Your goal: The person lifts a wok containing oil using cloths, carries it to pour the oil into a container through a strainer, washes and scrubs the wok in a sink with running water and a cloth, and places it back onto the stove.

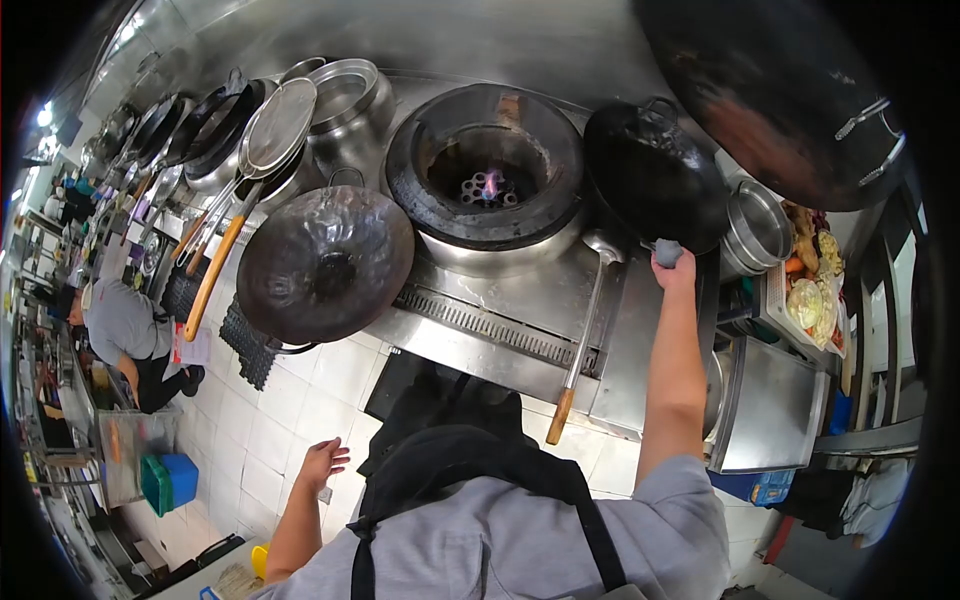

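Note:
My right hand point(676, 272) is closed on a bunched grey cloth point(667, 253) at the near rim of a black wok point(655, 175). Whether the fingers also grip the wok's handle under the cloth is hidden. My left hand point(322, 462) hangs low over the tiled floor, fingers apart and holding nothing. Between the woks, a flame burns inside the round wok burner point(484, 235). A long ladle point(590, 330) with a wooden handle lies on the steel counter, its bowl near the black wok.
Left of the burner sits a dark wok point(325, 265), with strainers point(278, 125) and a steel pot point(345, 100) behind. A very large wok point(770, 90) looms at upper right. Steel bowls point(760, 220) and vegetables point(808, 300) stand right. Another person point(125, 325) bends at far left.

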`<action>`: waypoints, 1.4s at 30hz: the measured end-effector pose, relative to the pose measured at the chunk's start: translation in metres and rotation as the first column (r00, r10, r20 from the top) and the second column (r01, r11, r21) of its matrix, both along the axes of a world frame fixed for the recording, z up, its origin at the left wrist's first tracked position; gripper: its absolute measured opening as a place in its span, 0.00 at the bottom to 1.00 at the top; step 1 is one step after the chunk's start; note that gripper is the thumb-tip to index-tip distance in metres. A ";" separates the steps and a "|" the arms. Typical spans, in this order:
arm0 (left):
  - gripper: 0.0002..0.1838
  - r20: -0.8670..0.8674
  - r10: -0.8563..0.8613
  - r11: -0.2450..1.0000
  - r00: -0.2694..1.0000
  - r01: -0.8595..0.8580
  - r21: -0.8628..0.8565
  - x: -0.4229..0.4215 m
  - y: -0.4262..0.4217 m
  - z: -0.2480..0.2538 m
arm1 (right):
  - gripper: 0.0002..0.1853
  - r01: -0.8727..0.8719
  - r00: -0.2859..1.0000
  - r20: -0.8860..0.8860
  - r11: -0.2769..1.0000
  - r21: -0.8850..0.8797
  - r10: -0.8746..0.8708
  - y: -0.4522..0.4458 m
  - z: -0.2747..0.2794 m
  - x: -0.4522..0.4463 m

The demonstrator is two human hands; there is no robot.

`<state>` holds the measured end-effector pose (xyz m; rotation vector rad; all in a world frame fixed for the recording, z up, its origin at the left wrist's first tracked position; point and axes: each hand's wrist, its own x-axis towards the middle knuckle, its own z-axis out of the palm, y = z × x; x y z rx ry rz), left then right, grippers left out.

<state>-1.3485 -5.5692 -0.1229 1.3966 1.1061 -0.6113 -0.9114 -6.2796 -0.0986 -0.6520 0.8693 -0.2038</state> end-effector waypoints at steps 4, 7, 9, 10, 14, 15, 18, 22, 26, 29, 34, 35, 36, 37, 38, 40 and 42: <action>0.24 -0.145 -0.070 0.982 0.987 0.093 0.162 -0.051 0.030 -0.024 | 0.12 0.019 0.999 0.035 1.000 0.001 -0.019 -0.008 -0.004 -0.001; 0.24 -0.220 0.012 0.974 0.975 0.038 0.223 -0.076 0.042 -0.035 | 0.12 0.008 0.999 0.043 1.000 -0.016 -0.007 -0.011 -0.005 0.000; 0.24 -0.214 0.109 0.976 0.971 -0.064 0.206 -0.087 0.047 -0.041 | 0.11 -0.014 0.998 0.060 1.000 -0.028 0.016 -0.011 -0.007 -0.003; 0.25 -0.202 0.089 0.976 0.975 -0.045 0.212 -0.088 0.046 -0.040 | 0.12 0.002 0.996 0.091 1.000 -0.016 0.000 -0.006 0.001 -0.007; 0.25 -0.103 0.103 0.970 0.989 -0.077 0.233 -0.071 0.033 -0.041 | 0.16 0.107 0.990 0.096 0.994 -0.031 -0.104 0.024 0.035 -0.048; 0.25 -0.083 0.096 0.971 0.992 -0.075 0.226 -0.063 0.030 -0.040 | 0.18 0.163 0.976 0.143 0.986 0.024 -0.165 0.017 0.017 -0.060; 0.22 -0.048 0.043 0.987 0.998 -0.035 0.154 -0.052 0.040 -0.066 | 0.16 0.086 0.952 0.294 0.996 0.024 -0.089 0.056 0.026 -0.124; 0.22 -0.021 -0.102 0.962 0.995 0.104 0.254 -0.024 0.041 -0.059 | 0.19 -0.243 0.920 0.384 0.881 0.406 0.077 0.184 0.033 -0.204; 0.26 0.045 -0.184 0.925 0.982 0.158 0.345 -0.007 0.070 -0.064 | 0.21 -0.415 0.895 0.225 0.536 0.735 0.384 0.328 0.027 -0.241; 0.29 0.093 -0.244 0.897 0.965 0.188 0.401 -0.008 0.098 -0.064 | 0.21 -0.593 0.752 0.219 0.492 0.637 0.622 0.420 0.042 -0.247; 0.32 0.123 -0.127 0.873 0.984 0.052 0.485 -0.099 0.160 -0.083 | 0.15 -0.732 0.627 0.314 0.400 0.552 0.713 0.552 0.053 -0.251; 0.30 0.110 -0.095 0.870 0.989 0.028 0.493 -0.125 0.173 -0.094 | 0.15 -0.754 0.596 0.327 0.370 0.543 0.734 0.567 0.053 -0.248; 0.29 0.090 -0.070 0.870 0.993 0.017 0.493 -0.155 0.183 -0.106 | 0.16 -0.719 0.655 0.300 0.450 0.529 0.694 0.577 0.055 -0.247; 0.27 0.016 -0.090 0.867 0.996 0.070 0.492 -0.187 0.201 -0.120 | 0.17 -0.676 0.713 0.281 0.524 0.519 0.642 0.593 0.057 -0.243; 0.25 -0.063 -0.113 0.870 0.992 0.129 0.475 -0.223 0.212 -0.131 | 0.17 -0.685 0.701 0.279 0.512 0.519 0.656 0.605 0.061 -0.242; 0.25 -0.102 -0.128 0.797 0.987 0.163 0.581 -0.302 0.225 -0.151 | 0.20 -0.630 0.730 0.212 0.519 0.578 0.649 0.623 0.070 -0.236; 0.26 -0.244 0.368 0.883 0.897 -0.255 0.394 -0.357 0.238 -0.156 | 0.21 -0.612 0.744 0.171 0.555 0.564 0.646 0.623 0.059 -0.227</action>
